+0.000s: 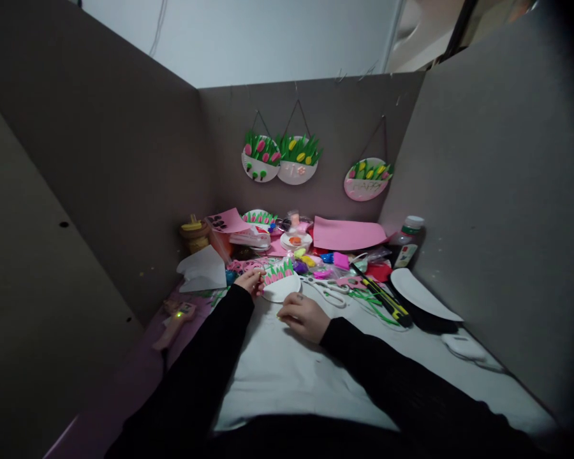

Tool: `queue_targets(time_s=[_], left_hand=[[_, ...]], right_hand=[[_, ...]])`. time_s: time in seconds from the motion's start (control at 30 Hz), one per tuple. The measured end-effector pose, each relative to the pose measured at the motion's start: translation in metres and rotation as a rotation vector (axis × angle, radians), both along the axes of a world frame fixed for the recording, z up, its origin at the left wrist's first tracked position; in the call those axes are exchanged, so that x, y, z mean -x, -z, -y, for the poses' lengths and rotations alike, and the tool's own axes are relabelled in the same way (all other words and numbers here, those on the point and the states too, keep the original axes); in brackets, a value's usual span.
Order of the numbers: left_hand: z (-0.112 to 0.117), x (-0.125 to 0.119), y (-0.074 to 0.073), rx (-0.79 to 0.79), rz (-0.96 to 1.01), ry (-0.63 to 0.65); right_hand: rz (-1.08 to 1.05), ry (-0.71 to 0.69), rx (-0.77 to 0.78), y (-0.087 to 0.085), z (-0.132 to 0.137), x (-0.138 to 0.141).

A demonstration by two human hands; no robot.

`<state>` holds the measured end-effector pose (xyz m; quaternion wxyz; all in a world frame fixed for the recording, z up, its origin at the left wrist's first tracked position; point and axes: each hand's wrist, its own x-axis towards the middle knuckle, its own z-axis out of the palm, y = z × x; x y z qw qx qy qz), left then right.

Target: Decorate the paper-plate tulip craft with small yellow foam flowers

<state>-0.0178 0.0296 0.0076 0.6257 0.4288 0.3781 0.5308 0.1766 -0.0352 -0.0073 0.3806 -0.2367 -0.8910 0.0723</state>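
Note:
My left hand [251,280] pinches the left edge of a white half-plate craft [281,285] with green paper grass and pink tulips on top. Just in front of that craft, my right hand [304,316] rests on the white sheet [287,370] with its fingers curled; whatever small thing they may hold is hidden. White-handled scissors [329,292] lie to the right of the craft. Both arms wear black sleeves.
Three finished tulip plates [296,159] hang on the grey back wall. Pink paper [347,234], clay lumps, a glue bottle [408,245], a yellow-black cutter [387,299], a white plate [421,293] and a glue gun [176,319] crowd the table. Grey partitions close in both sides.

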Motion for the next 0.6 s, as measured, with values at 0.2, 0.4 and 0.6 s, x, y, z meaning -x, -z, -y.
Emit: queue_targets(time_s=[0.2,0.4,0.6], left_hand=[[0.0057,-0.0061,0.0049,-0.034,-0.117,-0.006],[0.0068,-0.0067,0.0030,-0.056,-0.163,-0.005],[0.0095,-0.0076,0.0010,-0.073,-0.159,-0.001]], right_hand=[[0.219,-0.015,-0.061,0.0095,0.0046,0.0084],[0.211,-0.058,-0.043,0.0083,0.0055,0.0073],[0.152,-0.039,-0.008,0.0086,0.0028,0.0010]])
